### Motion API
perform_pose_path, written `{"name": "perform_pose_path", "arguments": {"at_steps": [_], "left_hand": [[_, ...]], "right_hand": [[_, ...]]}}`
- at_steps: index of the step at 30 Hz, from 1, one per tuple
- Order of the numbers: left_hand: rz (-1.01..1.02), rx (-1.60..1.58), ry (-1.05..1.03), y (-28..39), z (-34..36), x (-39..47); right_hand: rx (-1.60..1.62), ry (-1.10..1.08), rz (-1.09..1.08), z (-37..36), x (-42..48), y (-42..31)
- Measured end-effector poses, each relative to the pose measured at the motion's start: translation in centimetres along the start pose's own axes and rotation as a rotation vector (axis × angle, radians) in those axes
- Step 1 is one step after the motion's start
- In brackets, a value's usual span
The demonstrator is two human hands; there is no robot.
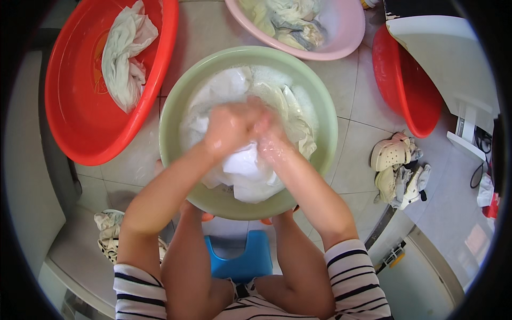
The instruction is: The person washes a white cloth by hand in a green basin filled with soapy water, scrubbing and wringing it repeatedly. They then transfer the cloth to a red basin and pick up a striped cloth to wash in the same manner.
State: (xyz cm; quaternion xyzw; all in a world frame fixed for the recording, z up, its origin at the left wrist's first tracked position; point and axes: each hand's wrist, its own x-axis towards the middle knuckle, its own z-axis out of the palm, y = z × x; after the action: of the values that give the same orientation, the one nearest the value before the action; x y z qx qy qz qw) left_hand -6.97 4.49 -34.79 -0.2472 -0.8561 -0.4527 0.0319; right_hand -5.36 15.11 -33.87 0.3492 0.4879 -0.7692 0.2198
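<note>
My left hand [231,126] and my right hand [269,130] press together over a pale green plastic basin [260,212], both blurred by motion. Their fingers are curled in on white wet cloth [242,164], which bunches up just below them; the gripped part is mostly hidden. Soapy water with foam [276,74] surrounds the cloth. Another white piece of fabric [230,82] floats at the basin's far left side. Cream-coloured fabric [306,140] lies along the right side, partly under water.
A red basin [76,116] at left holds a twisted white cloth [126,56]. Beyond mine, a pink basin [280,45] contains wet laundry [296,20]. Another red basin [388,72] leans at right, near cream clogs [390,152] with socks. A blue plastic stool [244,262] is beneath me.
</note>
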Motion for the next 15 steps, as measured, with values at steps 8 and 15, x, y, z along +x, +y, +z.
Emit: {"name": "perform_pose_path", "arguments": {"at_steps": [8, 15], "left_hand": [[-0.111, -0.115, 0.046, 3.6, -0.2, 0.4], [-0.518, -0.387, -0.495, 0.2, -7.5, 0.8]], "right_hand": [[0.052, -0.039, 0.099, -1.2, 0.2, -0.8], [-0.644, -0.36, -0.238, -4.3, -2.0, -5.7]]}}
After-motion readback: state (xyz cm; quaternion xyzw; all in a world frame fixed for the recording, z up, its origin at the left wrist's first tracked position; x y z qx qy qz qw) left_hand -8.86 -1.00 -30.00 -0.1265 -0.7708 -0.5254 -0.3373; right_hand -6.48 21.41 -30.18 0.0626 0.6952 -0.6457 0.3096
